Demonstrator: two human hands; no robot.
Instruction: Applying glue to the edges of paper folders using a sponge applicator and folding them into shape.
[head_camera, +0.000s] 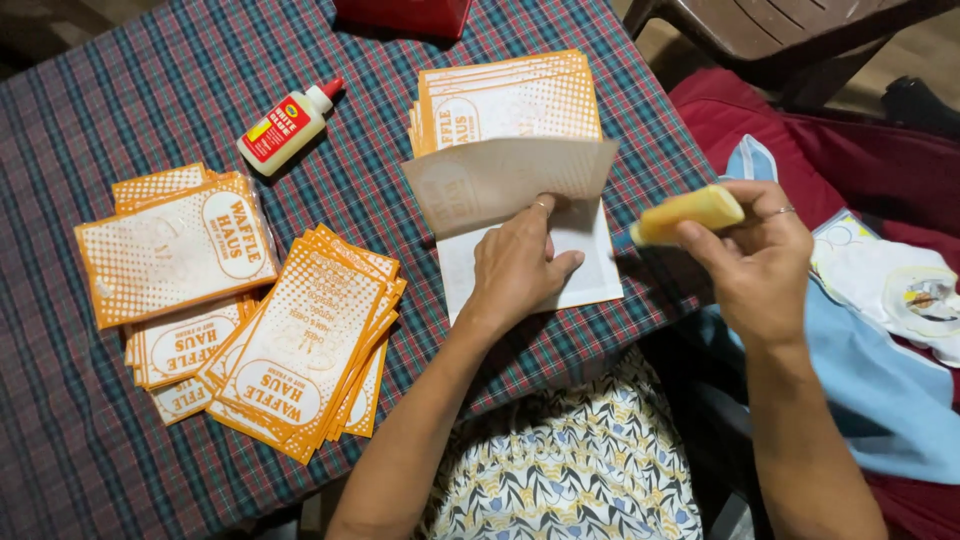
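Observation:
My left hand (517, 262) presses down on a partly folded paper sheet (505, 180) lying on the plaid tablecloth (130, 90), its upper flap bent over toward me, blank side up. My right hand (757, 252) hovers off the table's right edge, fingers closed around a yellow glue stick (688, 214) that points left toward the sheet. Just behind the sheet sits a stack of flat orange-and-white printed sheets (510, 100).
Two loose piles of orange-and-white paper bags (300, 345) (175, 255) lie at the left. A white glue bottle with red cap (287, 127) lies behind them. A red box (405, 15) is at the far edge, a brown chair (780, 30) and blue-white cloth (880, 380) at right.

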